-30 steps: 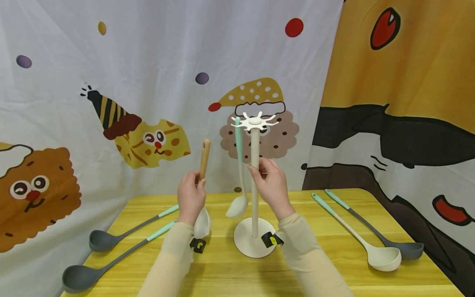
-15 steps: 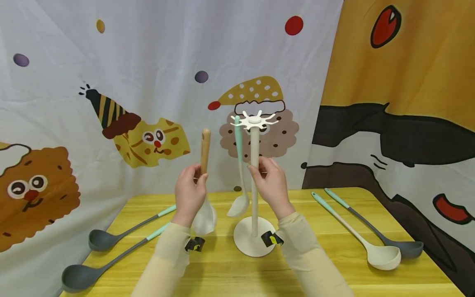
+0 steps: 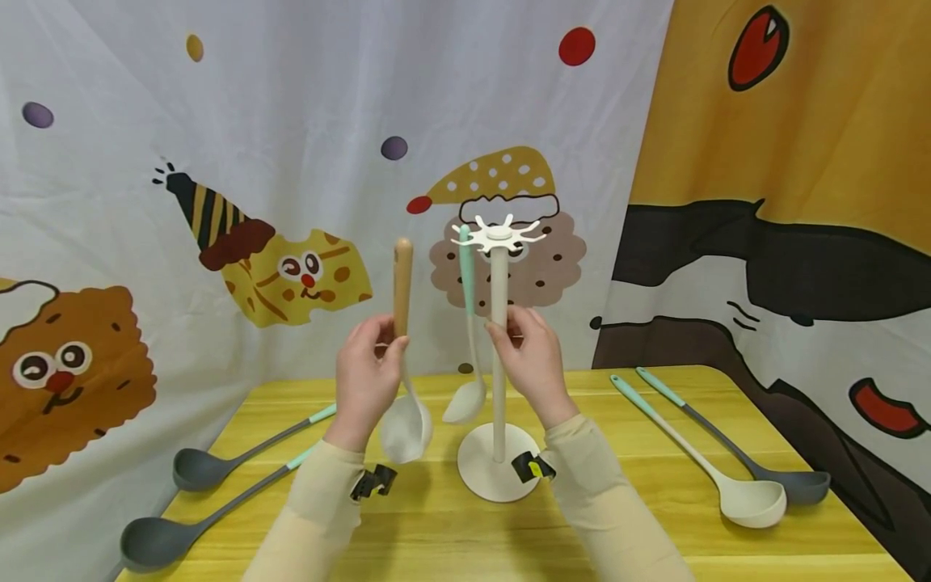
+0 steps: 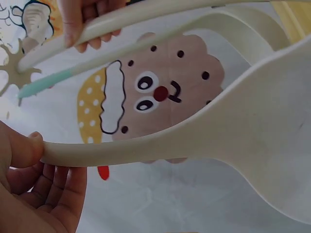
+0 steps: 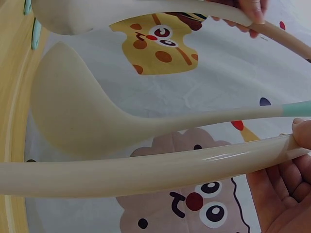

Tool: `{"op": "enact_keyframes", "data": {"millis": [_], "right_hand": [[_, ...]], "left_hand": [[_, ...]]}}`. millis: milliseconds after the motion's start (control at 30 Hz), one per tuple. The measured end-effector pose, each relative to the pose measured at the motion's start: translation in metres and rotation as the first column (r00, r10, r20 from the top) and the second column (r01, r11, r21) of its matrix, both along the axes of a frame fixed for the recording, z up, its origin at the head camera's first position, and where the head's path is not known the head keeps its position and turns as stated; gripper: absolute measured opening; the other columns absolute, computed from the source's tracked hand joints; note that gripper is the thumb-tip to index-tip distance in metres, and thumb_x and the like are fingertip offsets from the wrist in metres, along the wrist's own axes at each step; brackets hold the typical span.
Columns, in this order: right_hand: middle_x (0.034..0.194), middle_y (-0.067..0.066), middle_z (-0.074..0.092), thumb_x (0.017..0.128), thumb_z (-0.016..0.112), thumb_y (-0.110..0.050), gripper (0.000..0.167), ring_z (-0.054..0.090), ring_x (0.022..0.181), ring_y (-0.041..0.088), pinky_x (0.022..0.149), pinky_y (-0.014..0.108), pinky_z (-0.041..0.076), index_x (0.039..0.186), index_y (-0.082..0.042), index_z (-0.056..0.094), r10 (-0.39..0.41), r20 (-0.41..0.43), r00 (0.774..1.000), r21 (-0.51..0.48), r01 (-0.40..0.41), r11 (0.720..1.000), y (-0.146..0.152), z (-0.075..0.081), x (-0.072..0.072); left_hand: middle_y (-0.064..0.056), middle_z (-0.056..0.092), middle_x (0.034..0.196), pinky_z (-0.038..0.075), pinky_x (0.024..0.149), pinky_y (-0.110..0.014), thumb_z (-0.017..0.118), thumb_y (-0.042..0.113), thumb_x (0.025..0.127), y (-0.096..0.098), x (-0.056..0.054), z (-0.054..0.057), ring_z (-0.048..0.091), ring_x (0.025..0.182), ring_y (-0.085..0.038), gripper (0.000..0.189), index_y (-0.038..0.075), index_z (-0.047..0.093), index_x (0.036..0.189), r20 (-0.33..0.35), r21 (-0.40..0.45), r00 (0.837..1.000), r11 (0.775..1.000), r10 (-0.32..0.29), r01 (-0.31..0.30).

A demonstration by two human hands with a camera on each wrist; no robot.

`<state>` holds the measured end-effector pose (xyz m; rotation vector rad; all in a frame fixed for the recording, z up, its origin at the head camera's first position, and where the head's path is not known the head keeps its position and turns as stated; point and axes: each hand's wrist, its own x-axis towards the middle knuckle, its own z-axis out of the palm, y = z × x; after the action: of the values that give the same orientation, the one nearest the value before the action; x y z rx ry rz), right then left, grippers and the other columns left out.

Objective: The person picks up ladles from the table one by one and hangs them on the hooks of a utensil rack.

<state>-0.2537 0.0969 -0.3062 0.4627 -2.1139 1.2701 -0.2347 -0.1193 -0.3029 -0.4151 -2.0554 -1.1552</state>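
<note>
My left hand (image 3: 366,373) pinches a wooden-handled ladle (image 3: 402,283) at the lower end of its handle. Its cream bowl hangs down over the table, and in the left wrist view the ladle's pale neck (image 4: 126,149) runs out from the thumb and fingers. To the right stands a white utensil stand (image 3: 499,404) with a round base and a crown of hooks on top. The right hand (image 3: 534,360) grips its pole about midway up. On the crown's left side hangs a cream ladle (image 3: 466,402) with a mint handle, its bowl just left of the pole.
Two dark grey ladles (image 3: 160,543) with mint handles lie at the left of the wooden table (image 3: 451,537). At the right lie a cream ladle (image 3: 752,503) and a dark grey ladle (image 3: 803,487). A printed cloth (image 3: 305,97) hangs behind the table.
The left hand has shifted slightly left and up, raising the wooden-handled ladle; its bowl has swung out to the right of the wrist into fuller view. The right hand stays on the pole.
</note>
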Motion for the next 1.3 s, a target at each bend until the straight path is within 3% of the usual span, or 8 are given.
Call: {"op": "enact_keyframes", "data": {"millis": [267,700,1300], "right_hand": [[0.092,0.011,0.060,0.096,0.067,-0.016,0.017,0.060,0.085,0.025,0.075,0.037,0.057,0.105,-0.002,0.067,0.000,-0.010,1.000,-0.003,0.000,1.000,0.000,0.000,-0.001],[0.090,0.011,0.060,0.096,0.067,-0.016,0.018,0.061,0.084,0.026,0.074,0.038,0.058,0.105,0.000,0.067,-0.004,-0.036,0.999,0.007,0.004,1.000,0.000,-0.001,-0.002],[0.090,0.011,0.060,0.096,0.067,-0.016,0.016,0.060,0.084,0.025,0.074,0.036,0.058,0.103,-0.001,0.067,-0.008,-0.027,1.000,0.007,0.008,1.000,0.000,0.000,-0.001]], "left_hand": [[-0.015,0.064,0.093,0.057,0.074,-0.038,0.070,-0.004,0.088,0.007,0.006,0.008,0.062,0.087,-0.027,0.019,-0.004,0.066,0.107,-0.049,-0.014,0.997,0.999,-0.051,0.050],[-0.013,0.063,0.092,0.057,0.071,-0.037,0.070,-0.004,0.088,0.020,0.013,0.016,0.062,0.084,-0.026,0.019,-0.003,0.067,0.107,-0.039,-0.031,0.994,0.994,-0.102,0.101],[-0.012,0.063,0.092,0.056,0.070,-0.037,0.069,-0.003,0.090,0.029,0.010,0.021,0.062,0.084,-0.025,0.017,-0.002,0.067,0.107,-0.021,-0.020,0.990,0.990,-0.142,0.142]]}}
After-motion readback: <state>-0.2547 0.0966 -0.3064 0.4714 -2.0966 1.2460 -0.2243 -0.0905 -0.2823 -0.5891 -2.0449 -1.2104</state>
